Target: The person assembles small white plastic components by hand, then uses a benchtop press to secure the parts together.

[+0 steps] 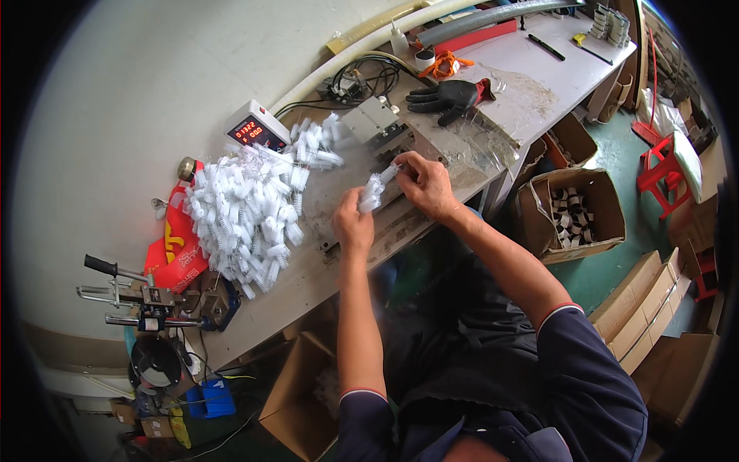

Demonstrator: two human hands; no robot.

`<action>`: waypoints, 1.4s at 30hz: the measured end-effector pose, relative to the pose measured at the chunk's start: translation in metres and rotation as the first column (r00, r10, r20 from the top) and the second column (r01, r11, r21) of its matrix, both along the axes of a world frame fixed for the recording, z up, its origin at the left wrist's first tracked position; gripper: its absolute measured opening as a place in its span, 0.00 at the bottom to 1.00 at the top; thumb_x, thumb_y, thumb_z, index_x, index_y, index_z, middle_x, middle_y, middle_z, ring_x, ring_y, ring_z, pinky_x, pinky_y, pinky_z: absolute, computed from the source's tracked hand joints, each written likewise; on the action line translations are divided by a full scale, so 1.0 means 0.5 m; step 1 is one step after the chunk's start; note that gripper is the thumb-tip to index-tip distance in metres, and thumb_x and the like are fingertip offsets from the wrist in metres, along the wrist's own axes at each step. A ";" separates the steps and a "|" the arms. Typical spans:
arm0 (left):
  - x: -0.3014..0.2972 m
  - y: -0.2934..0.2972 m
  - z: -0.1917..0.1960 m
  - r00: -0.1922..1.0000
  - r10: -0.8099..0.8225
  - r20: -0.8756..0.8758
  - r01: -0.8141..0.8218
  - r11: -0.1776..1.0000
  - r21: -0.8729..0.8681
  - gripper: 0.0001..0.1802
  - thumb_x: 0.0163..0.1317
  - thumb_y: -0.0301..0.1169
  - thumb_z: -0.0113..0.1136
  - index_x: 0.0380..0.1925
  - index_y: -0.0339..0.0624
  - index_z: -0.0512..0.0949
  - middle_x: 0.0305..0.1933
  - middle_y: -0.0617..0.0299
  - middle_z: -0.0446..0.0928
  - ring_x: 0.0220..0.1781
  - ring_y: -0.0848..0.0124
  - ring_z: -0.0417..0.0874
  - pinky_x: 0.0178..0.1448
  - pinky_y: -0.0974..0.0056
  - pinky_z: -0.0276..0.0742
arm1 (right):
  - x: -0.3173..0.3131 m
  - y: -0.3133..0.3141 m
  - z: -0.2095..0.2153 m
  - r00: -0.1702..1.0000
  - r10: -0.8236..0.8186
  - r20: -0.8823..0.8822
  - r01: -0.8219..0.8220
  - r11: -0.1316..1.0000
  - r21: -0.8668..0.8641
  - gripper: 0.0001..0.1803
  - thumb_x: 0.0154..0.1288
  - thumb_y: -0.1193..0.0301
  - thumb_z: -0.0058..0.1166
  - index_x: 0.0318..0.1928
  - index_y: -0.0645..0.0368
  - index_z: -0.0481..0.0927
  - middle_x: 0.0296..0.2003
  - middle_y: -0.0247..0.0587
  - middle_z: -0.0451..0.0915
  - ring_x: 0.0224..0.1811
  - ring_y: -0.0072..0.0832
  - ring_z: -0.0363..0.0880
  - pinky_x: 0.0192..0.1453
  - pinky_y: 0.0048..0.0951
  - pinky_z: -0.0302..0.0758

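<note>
My left hand (355,222) is closed around small white bristle brushes (372,194) near the front edge of the workbench. The fingers of my right hand (423,183) pinch the far end of one, close to a small metal fixture (392,141). Exactly how many pieces are between my hands cannot be made out. A large heap of similar white brushes (248,208) lies to the left of my left hand, with a few loose ones (319,142) at its far side.
Behind the heap stands a counter box with a red display (258,127). A black glove (445,100) lies beyond the fixture. At far left is a lever press (150,304). Cardboard boxes hold short ring-like pieces (571,219) on the right floor, near a red stool (660,173).
</note>
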State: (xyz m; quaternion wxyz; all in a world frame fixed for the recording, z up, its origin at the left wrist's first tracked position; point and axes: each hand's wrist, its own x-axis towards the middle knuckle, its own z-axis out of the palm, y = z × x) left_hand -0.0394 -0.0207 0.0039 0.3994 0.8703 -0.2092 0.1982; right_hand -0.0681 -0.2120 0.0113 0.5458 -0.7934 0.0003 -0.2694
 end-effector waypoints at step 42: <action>-0.238 0.186 -0.027 0.974 0.178 0.138 -0.162 0.979 -0.121 0.13 0.60 0.23 0.66 0.46 0.43 0.81 0.40 0.52 0.84 0.40 0.54 0.88 0.42 0.53 0.84 | 0.012 0.016 -0.008 0.977 0.208 -0.054 -0.201 0.973 0.115 0.14 0.77 0.66 0.58 0.35 0.63 0.81 0.20 0.27 0.73 0.23 0.13 0.66 0.28 0.23 0.64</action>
